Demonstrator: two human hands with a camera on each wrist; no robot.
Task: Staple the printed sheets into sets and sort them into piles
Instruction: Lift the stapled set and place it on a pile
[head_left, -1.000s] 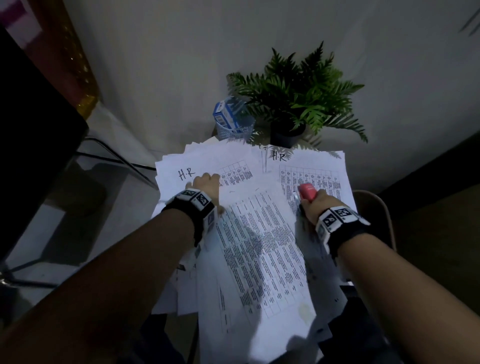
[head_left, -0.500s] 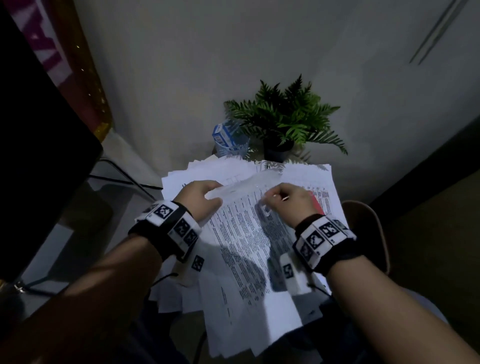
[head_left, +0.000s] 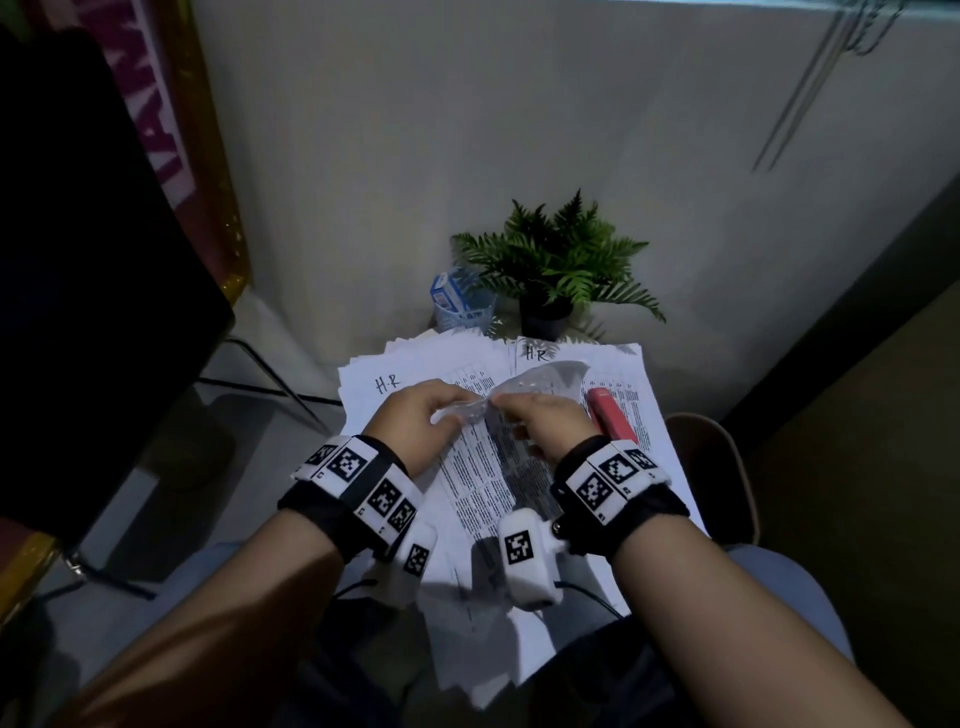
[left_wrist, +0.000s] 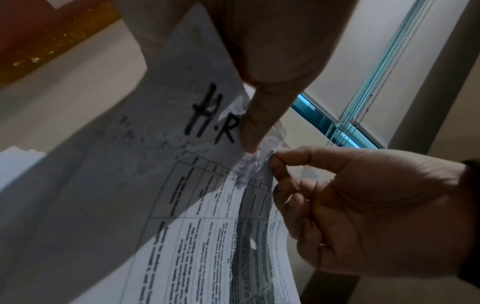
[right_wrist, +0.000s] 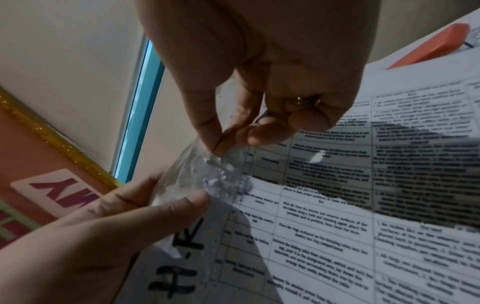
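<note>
Two piles of printed sheets marked "H.R" lie side by side, the left pile (head_left: 384, 376) and the right pile (head_left: 623, 364), and a loose printed sheet (head_left: 483, 488) lies across them towards me. A small clear plastic bag (head_left: 540, 379) (left_wrist: 257, 164) (right_wrist: 205, 170) is held just above the sheets. My left hand (head_left: 447, 415) (left_wrist: 249, 139) pinches its left end. My right hand (head_left: 511, 410) (right_wrist: 221, 144) pinches it between thumb and forefinger. The red stapler (head_left: 610, 415) (right_wrist: 428, 47) lies on the right pile, beside my right hand.
A potted fern (head_left: 550, 270) and a blue mesh cup (head_left: 462, 306) holding a small box stand behind the piles against the wall. A black panel (head_left: 78, 260) fills the left. A rounded chair edge (head_left: 727, 467) shows at the right.
My right hand has let go of the red stapler, which now lies on the right pile. Both hands have come together and taken hold of the clear plastic bag.
</note>
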